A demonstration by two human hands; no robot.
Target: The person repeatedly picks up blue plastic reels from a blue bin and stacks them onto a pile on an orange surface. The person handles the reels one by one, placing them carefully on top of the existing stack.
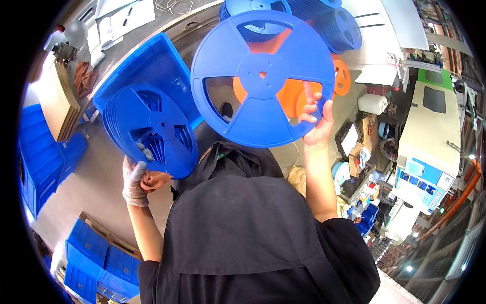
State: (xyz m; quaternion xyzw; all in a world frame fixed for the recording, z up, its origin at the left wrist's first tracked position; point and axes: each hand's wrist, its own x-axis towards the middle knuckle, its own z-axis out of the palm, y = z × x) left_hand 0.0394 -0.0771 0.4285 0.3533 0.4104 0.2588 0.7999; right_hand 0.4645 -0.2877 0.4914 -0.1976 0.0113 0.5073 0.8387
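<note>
Large blue reel (pixel 250 78) mid-scene, right hand (pixel 318 124) gripping its right near rim, fingers at cutout. Left hand (pixel 134 185), gloved, clasping reel stack (pixel 164 134) on left. Blue bin (pixel 169 63) beyond stack; piled reels (pixel 341 30) at far edge.

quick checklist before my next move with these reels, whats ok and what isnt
1. Right hand on the large blue reel: ok, fingers show in a cutout near the rim.
2. Left hand on the stack of blue reels: ok, gloved fingertips show in a cutout.
3. Gap between large reel and stack: ok, they look apart.
4. Stack clear of the open blue bin: cannot tell, they overlap in this view.
5. Full view of the orange discs: not ok, the large reel hides part.
6. Large reel's far face: cannot tell, turned away.
</note>
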